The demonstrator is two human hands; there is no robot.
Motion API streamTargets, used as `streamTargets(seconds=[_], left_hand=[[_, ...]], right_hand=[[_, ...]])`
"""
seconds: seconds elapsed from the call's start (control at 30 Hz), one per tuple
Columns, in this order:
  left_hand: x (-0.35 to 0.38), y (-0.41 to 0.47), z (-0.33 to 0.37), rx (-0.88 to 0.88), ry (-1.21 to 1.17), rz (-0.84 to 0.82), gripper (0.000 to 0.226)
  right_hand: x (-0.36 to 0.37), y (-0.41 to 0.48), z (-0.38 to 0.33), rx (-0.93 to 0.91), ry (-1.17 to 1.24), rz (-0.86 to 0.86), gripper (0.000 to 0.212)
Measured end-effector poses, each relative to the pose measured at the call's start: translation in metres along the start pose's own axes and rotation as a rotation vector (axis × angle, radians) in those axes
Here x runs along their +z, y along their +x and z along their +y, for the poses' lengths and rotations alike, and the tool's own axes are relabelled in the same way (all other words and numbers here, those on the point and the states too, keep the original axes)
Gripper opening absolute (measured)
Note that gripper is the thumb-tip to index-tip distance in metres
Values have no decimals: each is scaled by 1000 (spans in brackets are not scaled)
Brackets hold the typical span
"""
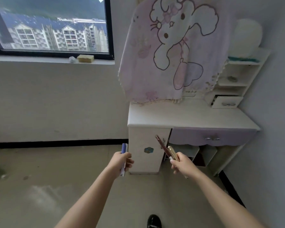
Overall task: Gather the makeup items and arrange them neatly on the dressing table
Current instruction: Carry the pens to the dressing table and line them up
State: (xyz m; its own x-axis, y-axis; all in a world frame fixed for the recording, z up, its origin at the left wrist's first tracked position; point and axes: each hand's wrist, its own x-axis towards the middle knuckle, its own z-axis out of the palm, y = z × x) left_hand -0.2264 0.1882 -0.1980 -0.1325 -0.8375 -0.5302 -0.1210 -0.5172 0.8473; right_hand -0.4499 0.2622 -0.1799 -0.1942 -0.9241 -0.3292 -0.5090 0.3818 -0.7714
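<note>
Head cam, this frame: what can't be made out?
Head view:
Left hand: fingers hide the middles of the blue and white sticks; type unreadable.
Right hand: grip hides lower ends of gold tube and dark red stick.
Pink cloth: covers whatever is behind it.
Small drawer: inside too dark.

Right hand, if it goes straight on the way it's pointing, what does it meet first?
Probably the white cabinet: the right hand aims up and left at it, and the red pencil it holds would touch first. Depth is unclear from this view.
</note>
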Motion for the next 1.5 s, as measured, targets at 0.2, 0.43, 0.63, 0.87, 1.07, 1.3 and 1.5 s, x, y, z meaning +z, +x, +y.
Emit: streamTargets(seconds=[0.2, 0.43, 0.63, 0.87, 1.07, 1.3, 1.5], left_hand=[[24, 85, 52, -47, -23, 6, 15], [41, 172, 89, -157, -134, 80, 18], [41, 226, 103, -225, -223, 114, 16], [22, 310, 121, -256, -155, 110, 21], [11, 388, 134, -107, 239, 104, 8], [32, 432, 146, 2, 717, 131, 24], [58, 446, 148, 67, 868, 139, 24]], right_hand=[[-31, 106, -10, -24, 43, -10, 5], [-54, 215, -23, -25, 69, -122, 12], [-48, 277, -24, 26, 43, -176, 15], [-37, 356, -38, 82, 22, -158, 7], [-23, 417, -50, 210, -7, -91, 7], [6, 450, -48, 401, 6, -51, 9], [11, 467, -45, 458, 23, -18, 18]])
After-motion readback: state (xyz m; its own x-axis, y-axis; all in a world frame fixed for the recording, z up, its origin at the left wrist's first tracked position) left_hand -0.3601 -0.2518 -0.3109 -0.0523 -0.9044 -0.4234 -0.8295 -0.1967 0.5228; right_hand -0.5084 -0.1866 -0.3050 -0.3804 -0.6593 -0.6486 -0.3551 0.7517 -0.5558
